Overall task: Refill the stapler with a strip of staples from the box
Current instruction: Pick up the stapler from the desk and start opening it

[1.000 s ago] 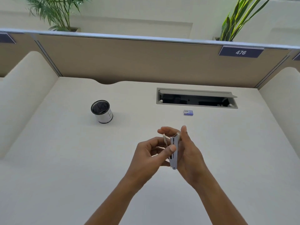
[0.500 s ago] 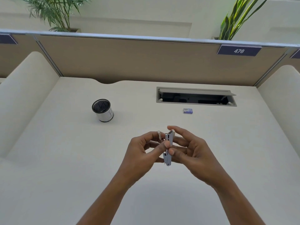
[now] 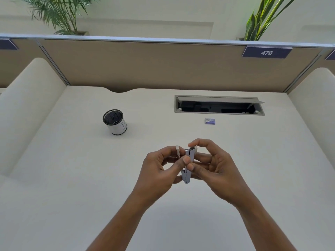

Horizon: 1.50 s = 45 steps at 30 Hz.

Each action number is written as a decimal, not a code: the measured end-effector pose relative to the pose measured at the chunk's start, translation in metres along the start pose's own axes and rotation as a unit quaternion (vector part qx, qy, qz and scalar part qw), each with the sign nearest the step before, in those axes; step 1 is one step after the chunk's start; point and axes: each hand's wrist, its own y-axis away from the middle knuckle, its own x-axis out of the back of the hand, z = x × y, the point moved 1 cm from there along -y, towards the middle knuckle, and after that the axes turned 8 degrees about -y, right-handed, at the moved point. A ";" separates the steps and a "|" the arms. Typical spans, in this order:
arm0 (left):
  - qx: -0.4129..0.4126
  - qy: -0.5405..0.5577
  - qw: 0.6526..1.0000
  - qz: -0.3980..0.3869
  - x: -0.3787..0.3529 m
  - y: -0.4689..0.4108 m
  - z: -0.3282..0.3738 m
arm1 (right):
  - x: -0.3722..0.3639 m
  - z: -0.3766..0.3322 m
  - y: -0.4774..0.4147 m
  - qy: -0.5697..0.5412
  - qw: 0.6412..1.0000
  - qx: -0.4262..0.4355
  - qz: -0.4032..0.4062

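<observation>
Right hand (image 3: pixel 217 167) curled over, stapler (image 3: pixel 186 175) in grip

Cream desk (image 3: pixel 72 178) with mesh pen cup (image 3: pixel 115 122), small staple box (image 3: pixel 210 121).

There were two hands, a left hand (image 3: pixel 159 171) and a right hand (image 3: pixel 217 169), one small grey metal stapler (image 3: pixel 186 176), one small purple staple box (image 3: pixel 210 121), one black mesh cup (image 3: pixel 116 124) and two green potted plants (image 3: pixel 59 15).
</observation>
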 end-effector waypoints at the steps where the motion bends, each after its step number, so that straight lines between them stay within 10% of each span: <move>1: 0.000 -0.002 1.000 0.002 0.000 0.000 0.000 | 0.000 0.000 0.000 -0.007 1.000 -0.001 0.001; 31: -0.012 -0.007 1.000 0.009 -0.007 0.002 -0.004 | 0.000 0.005 0.005 -0.054 0.997 -0.027 0.051; 45: 0.018 0.152 0.980 0.125 0.001 -0.013 0.000 | 0.005 0.009 0.008 -0.122 0.975 0.088 0.162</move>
